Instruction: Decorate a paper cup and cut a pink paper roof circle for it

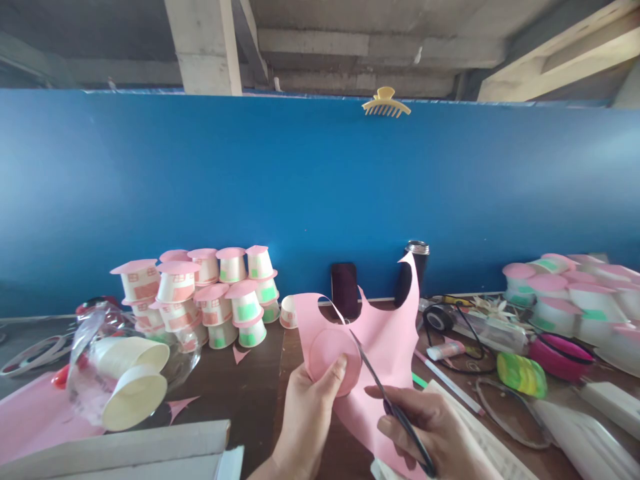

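Note:
My left hand (306, 407) pinches a pink paper sheet (387, 333) at a partly cut circle (327, 353), thumb on the front. My right hand (430, 433) grips black scissors (385, 393), whose blades reach up into the paper along the circle's edge. The sheet stands upright above the dark wooden table (240, 387), with curved cutouts along its top.
Stacked paper cups with pink lids (210, 293) stand back left, more (570, 293) at right. A plastic bag of plain cups (125, 380) lies left. A phone (345, 289), a flask (417, 257), tape (439, 319), a glue stick (445, 350) and a blue partition (320, 193) are behind.

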`<state>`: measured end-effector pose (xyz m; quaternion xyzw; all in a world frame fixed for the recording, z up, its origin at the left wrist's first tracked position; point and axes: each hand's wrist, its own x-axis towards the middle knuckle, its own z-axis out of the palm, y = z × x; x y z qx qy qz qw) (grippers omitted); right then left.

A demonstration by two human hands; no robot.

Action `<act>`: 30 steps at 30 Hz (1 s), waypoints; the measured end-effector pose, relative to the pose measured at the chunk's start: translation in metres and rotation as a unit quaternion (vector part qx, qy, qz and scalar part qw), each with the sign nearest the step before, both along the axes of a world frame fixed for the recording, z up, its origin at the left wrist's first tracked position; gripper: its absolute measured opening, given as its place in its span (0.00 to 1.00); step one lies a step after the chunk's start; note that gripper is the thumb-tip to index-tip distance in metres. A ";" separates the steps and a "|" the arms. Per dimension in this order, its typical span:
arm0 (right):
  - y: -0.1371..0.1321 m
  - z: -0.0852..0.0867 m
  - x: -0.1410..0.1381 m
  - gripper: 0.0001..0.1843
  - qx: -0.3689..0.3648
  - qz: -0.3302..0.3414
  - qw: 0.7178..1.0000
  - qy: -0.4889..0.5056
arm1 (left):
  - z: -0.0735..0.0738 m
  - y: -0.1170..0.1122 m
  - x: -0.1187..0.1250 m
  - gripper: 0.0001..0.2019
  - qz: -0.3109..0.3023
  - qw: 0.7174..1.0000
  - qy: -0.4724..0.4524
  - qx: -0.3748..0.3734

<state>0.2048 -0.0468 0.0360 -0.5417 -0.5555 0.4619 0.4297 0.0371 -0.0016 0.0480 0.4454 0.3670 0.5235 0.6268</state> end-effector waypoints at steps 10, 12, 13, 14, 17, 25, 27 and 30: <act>0.001 -0.003 0.000 0.26 -0.005 -0.013 1.000 -0.014 | 0.006 0.000 -0.001 0.14 0.004 1.000 0.003 -0.001; 0.001 -0.004 0.001 0.26 -0.009 -0.009 1.000 -0.012 | 0.006 0.000 -0.001 0.14 0.008 1.000 0.009 -0.003; 0.002 -0.004 0.002 0.26 -0.012 -0.008 1.000 -0.011 | 0.006 0.000 -0.001 0.14 0.010 1.000 0.013 -0.004; 0.002 -0.004 0.002 0.27 -0.015 -0.009 1.000 -0.009 | 0.005 0.000 -0.001 0.15 0.012 1.000 0.015 -0.003; 0.002 -0.005 0.003 0.27 -0.016 -0.013 1.000 -0.007 | 0.004 0.000 -0.002 0.17 0.015 1.000 0.017 -0.004; 0.001 -0.004 0.002 0.28 -0.016 -0.011 1.000 -0.011 | 0.004 0.000 -0.002 0.15 0.020 1.000 0.001 -0.007; 0.001 -0.003 0.001 0.27 -0.019 -0.019 0.999 -0.016 | 0.006 0.000 -0.002 0.15 0.021 1.000 -0.003 -0.009; 0.002 -0.003 -0.001 0.27 -0.014 -0.026 0.999 -0.014 | 0.007 0.000 -0.001 0.17 0.026 0.999 -0.017 -0.017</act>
